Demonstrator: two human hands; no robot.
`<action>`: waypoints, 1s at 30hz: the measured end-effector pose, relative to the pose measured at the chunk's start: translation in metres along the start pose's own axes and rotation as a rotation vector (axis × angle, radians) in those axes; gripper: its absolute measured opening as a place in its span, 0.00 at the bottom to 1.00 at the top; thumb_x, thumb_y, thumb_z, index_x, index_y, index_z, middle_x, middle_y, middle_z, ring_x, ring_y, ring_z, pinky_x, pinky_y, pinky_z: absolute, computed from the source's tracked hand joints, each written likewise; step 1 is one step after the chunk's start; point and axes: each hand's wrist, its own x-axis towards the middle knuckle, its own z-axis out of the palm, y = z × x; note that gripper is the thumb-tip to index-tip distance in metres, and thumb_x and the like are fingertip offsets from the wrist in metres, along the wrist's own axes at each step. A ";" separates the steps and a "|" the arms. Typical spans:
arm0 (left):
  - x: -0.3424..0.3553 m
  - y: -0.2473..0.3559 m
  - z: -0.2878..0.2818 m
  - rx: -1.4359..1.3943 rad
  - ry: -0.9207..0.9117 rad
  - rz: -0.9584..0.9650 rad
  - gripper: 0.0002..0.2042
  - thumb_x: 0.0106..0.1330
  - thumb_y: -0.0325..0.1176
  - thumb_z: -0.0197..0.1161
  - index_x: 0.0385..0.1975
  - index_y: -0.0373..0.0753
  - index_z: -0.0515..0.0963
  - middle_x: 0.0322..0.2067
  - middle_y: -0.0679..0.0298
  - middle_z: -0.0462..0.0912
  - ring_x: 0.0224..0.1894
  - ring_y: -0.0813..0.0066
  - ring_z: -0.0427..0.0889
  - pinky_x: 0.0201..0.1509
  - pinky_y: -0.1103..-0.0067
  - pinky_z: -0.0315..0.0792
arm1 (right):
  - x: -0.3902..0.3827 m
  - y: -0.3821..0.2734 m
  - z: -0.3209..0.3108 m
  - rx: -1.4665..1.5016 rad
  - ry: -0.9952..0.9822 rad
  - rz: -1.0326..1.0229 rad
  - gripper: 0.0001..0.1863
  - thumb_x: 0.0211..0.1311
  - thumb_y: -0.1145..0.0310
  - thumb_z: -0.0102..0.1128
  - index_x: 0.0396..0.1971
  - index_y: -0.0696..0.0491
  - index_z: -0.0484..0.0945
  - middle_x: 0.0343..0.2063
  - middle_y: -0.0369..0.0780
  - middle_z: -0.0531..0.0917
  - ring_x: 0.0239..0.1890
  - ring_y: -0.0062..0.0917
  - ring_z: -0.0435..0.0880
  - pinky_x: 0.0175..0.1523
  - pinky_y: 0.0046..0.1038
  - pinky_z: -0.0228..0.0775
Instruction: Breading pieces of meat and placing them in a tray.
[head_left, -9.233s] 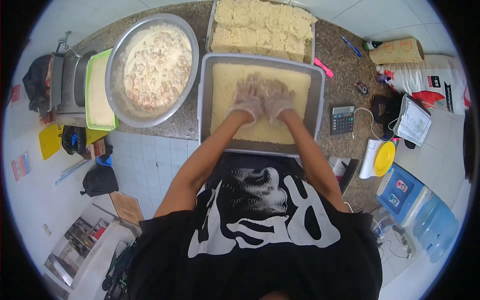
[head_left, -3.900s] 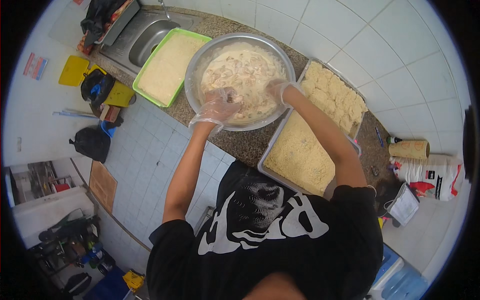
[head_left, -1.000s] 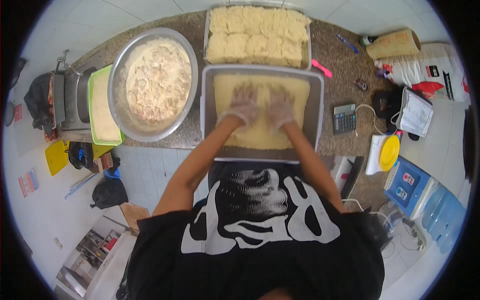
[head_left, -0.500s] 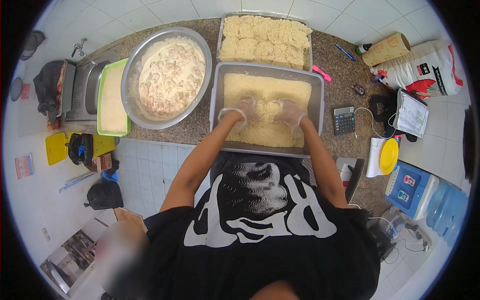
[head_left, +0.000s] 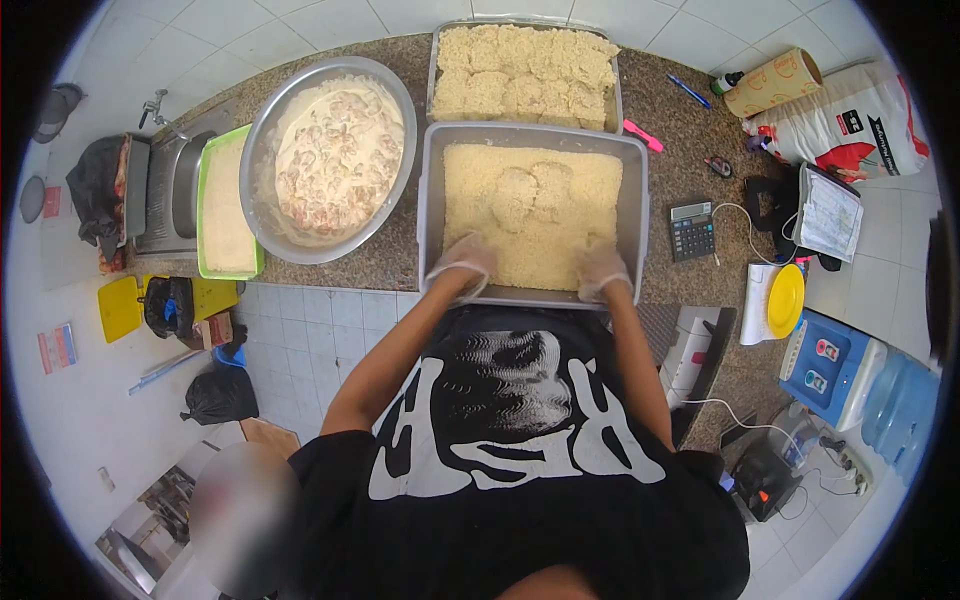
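A grey plastic tub point(head_left: 635, 215) in front of me holds a bed of pale yellow breadcrumbs point(head_left: 530, 262). Two crumb-covered pieces lie side by side in its middle, a left piece point(head_left: 515, 197) and a right piece point(head_left: 552, 190). At the tub's near left corner is my left hand point(head_left: 466, 262), in a clear plastic glove. My right hand point(head_left: 602, 268), gloved the same way, is at the near right corner. Both hands are low at the crumbs, apart from the two pieces. Their fingers are blurred and partly sunk in crumbs, so their grip cannot be made out.
Behind the tub stands a tray point(head_left: 433, 75) packed with breaded pieces point(head_left: 525, 75). To the left are a large metal bowl point(head_left: 405, 190) of meat in creamy batter and a green-rimmed tray point(head_left: 262, 262). A pink-handled tool point(head_left: 643, 136) and a calculator point(head_left: 692, 232) lie right.
Both hands have drawn back toward me and apart, off the middle of the tub. The two coated pieces they covered now show.
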 end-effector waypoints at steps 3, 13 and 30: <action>0.009 0.040 -0.060 -0.914 -0.163 -0.541 0.21 0.68 0.42 0.45 0.54 0.36 0.74 0.57 0.47 0.71 0.61 0.54 0.68 0.62 0.68 0.63 | 0.016 -0.018 0.035 1.176 0.000 0.074 0.32 0.65 0.50 0.51 0.62 0.57 0.66 0.62 0.47 0.68 0.65 0.32 0.63 0.66 0.29 0.54; 0.097 -0.004 -0.067 -0.482 0.368 -0.024 0.22 0.65 0.42 0.49 0.53 0.33 0.72 0.49 0.44 0.77 0.54 0.46 0.73 0.59 0.62 0.65 | 0.060 -0.037 -0.063 -0.410 0.460 -0.028 0.24 0.56 0.51 0.53 0.43 0.55 0.80 0.44 0.51 0.80 0.48 0.42 0.79 0.48 0.38 0.71; 0.090 0.018 -0.036 -0.123 0.365 -0.155 0.28 0.68 0.47 0.42 0.64 0.38 0.62 0.66 0.46 0.57 0.68 0.50 0.54 0.70 0.53 0.43 | 0.057 -0.073 -0.052 0.032 0.603 -0.068 0.31 0.59 0.48 0.47 0.60 0.47 0.67 0.61 0.48 0.66 0.65 0.50 0.57 0.69 0.51 0.41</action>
